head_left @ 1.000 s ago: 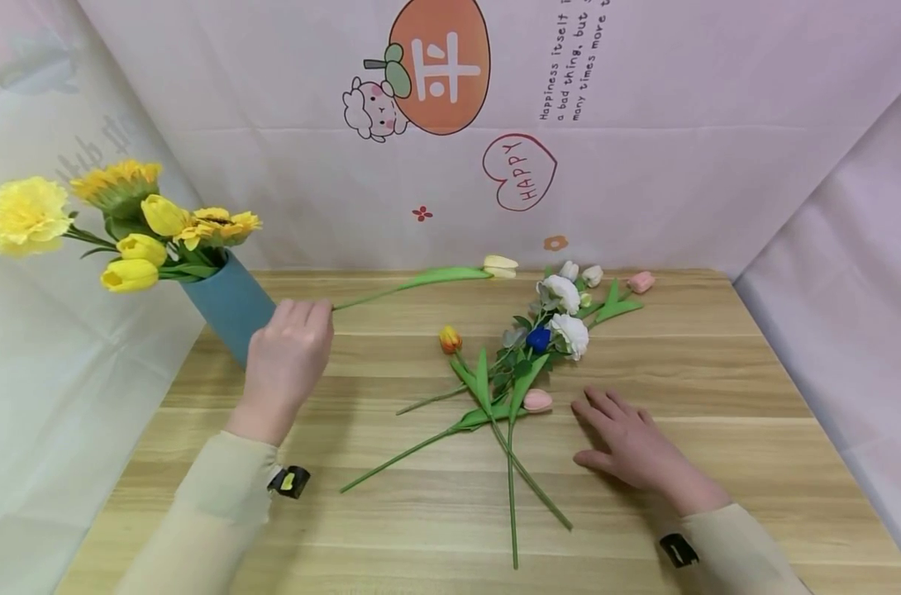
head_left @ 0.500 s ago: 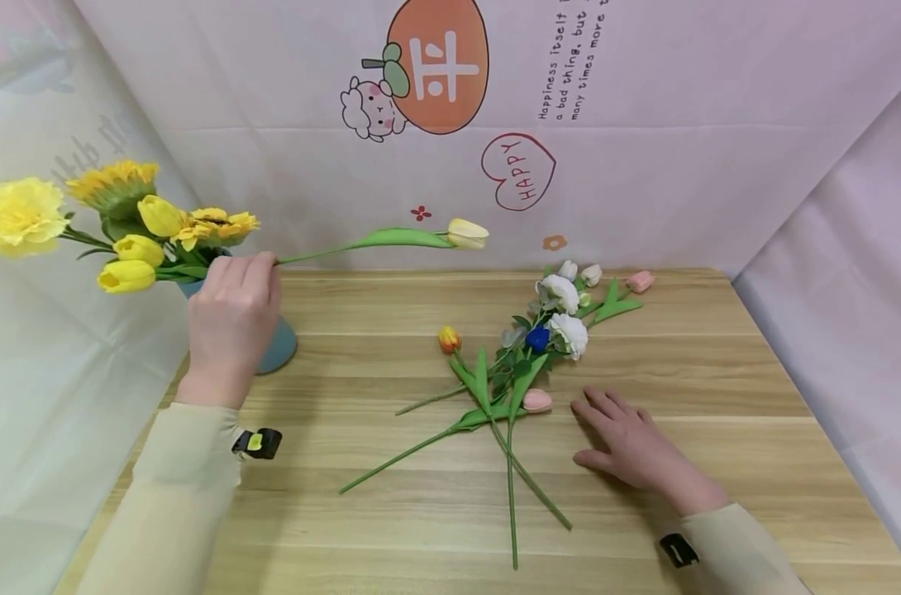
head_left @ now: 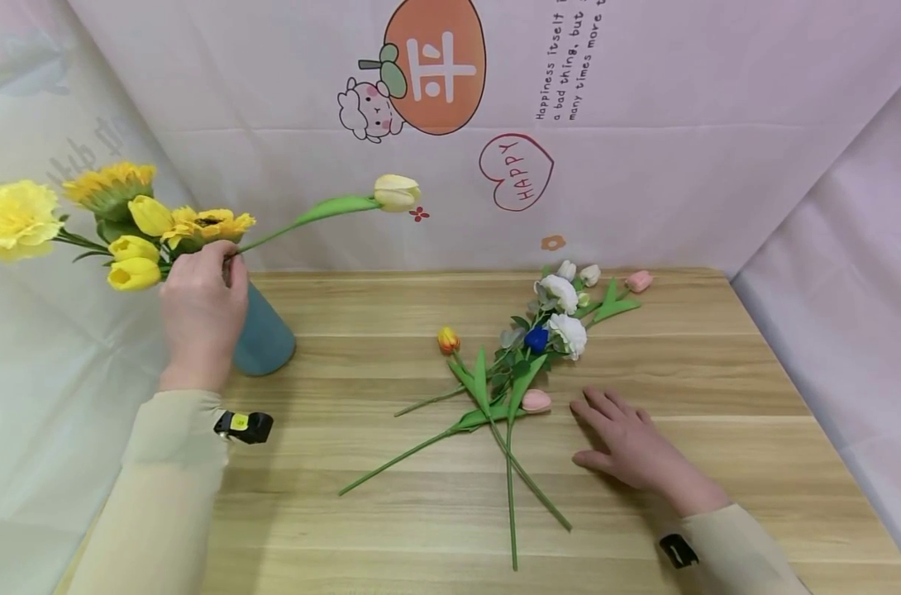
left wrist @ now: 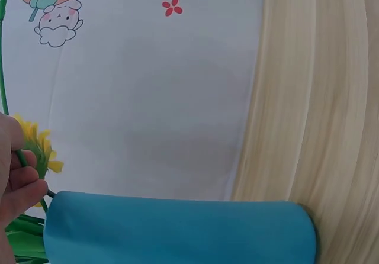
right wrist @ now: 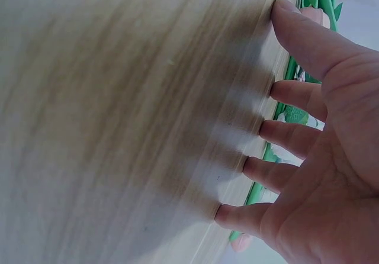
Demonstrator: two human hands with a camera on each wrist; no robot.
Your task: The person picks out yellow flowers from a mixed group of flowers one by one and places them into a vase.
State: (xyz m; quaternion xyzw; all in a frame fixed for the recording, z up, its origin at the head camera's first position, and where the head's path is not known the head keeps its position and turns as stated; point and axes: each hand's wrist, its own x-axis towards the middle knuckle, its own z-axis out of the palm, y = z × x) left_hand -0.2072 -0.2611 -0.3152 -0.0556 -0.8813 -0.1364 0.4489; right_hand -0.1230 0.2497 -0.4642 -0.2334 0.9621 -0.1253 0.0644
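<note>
My left hand [head_left: 203,310] pinches the green stem of a pale yellow tulip [head_left: 397,192] at the mouth of a blue vase [head_left: 264,335]. The tulip's bloom points right, and the stem's lower end is hidden behind the hand in the head view. In the left wrist view, curled fingers [left wrist: 23,178] hold the stem beside the rim of the vase [left wrist: 177,228]. The vase bears several yellow flowers [head_left: 134,248], among them tulips and sunflowers. My right hand [head_left: 629,442] rests on the table with spread fingers and holds nothing; its fingertips touch the wood in the right wrist view.
Across the middle of the wooden table [head_left: 421,529] lie loose flowers: an orange-yellow tulip [head_left: 448,340], pink tulips [head_left: 536,401], a blue tulip [head_left: 536,339] and white blooms [head_left: 568,335]. A printed cloth [head_left: 309,165] hangs along the back and sides.
My left hand has carried the pale yellow tulip up and left, from beside the vase to its mouth. The right hand and the loose flowers have stayed in place.
</note>
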